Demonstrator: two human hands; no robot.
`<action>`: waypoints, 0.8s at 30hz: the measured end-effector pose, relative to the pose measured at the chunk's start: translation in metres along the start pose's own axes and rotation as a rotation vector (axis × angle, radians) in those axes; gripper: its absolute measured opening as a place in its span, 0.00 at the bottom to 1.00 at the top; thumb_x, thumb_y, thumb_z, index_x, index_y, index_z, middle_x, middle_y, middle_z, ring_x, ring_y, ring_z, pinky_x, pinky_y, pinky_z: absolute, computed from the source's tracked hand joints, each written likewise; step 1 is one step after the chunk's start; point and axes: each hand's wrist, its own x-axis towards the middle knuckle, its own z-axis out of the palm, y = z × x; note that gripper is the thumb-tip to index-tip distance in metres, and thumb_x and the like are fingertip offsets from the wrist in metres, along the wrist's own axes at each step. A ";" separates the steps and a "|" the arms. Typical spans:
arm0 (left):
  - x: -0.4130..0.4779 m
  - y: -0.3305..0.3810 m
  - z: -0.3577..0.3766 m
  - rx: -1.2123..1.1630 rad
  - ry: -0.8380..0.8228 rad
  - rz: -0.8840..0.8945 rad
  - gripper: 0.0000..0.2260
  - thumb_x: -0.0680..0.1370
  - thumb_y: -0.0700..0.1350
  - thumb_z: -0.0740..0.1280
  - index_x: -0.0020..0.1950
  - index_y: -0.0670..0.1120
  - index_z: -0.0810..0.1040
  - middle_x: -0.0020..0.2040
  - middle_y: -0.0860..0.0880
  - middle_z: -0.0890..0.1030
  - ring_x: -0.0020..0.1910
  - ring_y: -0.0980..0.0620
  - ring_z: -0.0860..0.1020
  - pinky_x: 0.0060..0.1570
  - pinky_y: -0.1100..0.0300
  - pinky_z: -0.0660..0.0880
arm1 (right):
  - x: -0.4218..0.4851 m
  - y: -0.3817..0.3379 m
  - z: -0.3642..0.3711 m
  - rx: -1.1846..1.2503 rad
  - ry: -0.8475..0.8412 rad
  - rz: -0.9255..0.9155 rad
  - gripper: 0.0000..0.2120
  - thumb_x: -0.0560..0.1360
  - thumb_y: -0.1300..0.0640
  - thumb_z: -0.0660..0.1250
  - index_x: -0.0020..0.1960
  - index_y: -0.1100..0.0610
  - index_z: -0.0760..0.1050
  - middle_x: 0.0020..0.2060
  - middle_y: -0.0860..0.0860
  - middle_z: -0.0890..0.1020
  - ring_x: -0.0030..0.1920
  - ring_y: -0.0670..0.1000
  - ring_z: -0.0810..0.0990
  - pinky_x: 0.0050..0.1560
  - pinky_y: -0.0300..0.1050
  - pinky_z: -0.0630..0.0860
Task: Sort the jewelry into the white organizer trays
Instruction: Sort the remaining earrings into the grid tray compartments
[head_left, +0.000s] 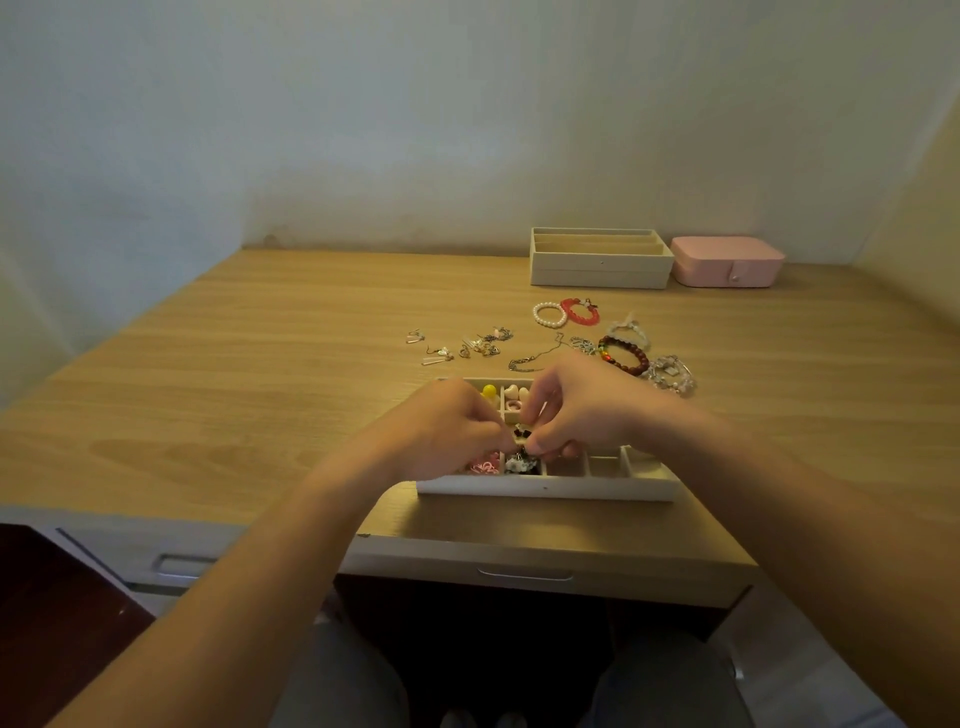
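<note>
Two pinch grips, left hand and right hand, on dark trinket over white tray

Your wooden desk is holding a compartment tray up front, earrings and bracelets lying behind — slotted tray and pink box sitting farthest back.

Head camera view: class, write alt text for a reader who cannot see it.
The left hand and right hand meet over a white organizer tray on the desk, fingers pinching a small dark jewelry piece. Beyond lie earrings, a chain and bracelets; a second white tray and a pink box stand at the back.
</note>
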 end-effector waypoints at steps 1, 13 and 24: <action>0.000 -0.001 -0.003 -0.018 0.022 -0.003 0.09 0.77 0.42 0.67 0.46 0.46 0.88 0.32 0.51 0.81 0.24 0.62 0.69 0.24 0.69 0.63 | 0.000 0.001 0.000 0.018 0.000 0.010 0.10 0.71 0.64 0.79 0.50 0.59 0.82 0.38 0.54 0.87 0.36 0.49 0.87 0.35 0.40 0.81; 0.002 -0.004 0.002 -0.018 0.014 -0.007 0.13 0.77 0.42 0.64 0.42 0.53 0.87 0.30 0.51 0.78 0.27 0.58 0.69 0.29 0.62 0.66 | -0.003 0.013 -0.008 -0.107 -0.081 -0.093 0.08 0.78 0.54 0.69 0.47 0.47 0.87 0.33 0.43 0.82 0.35 0.43 0.77 0.39 0.42 0.76; 0.002 -0.001 0.003 0.071 -0.018 -0.006 0.12 0.78 0.43 0.66 0.41 0.56 0.87 0.34 0.56 0.80 0.30 0.59 0.71 0.31 0.63 0.67 | -0.008 0.012 -0.008 -0.225 -0.139 -0.179 0.12 0.79 0.58 0.65 0.50 0.47 0.86 0.30 0.34 0.79 0.33 0.40 0.75 0.35 0.35 0.71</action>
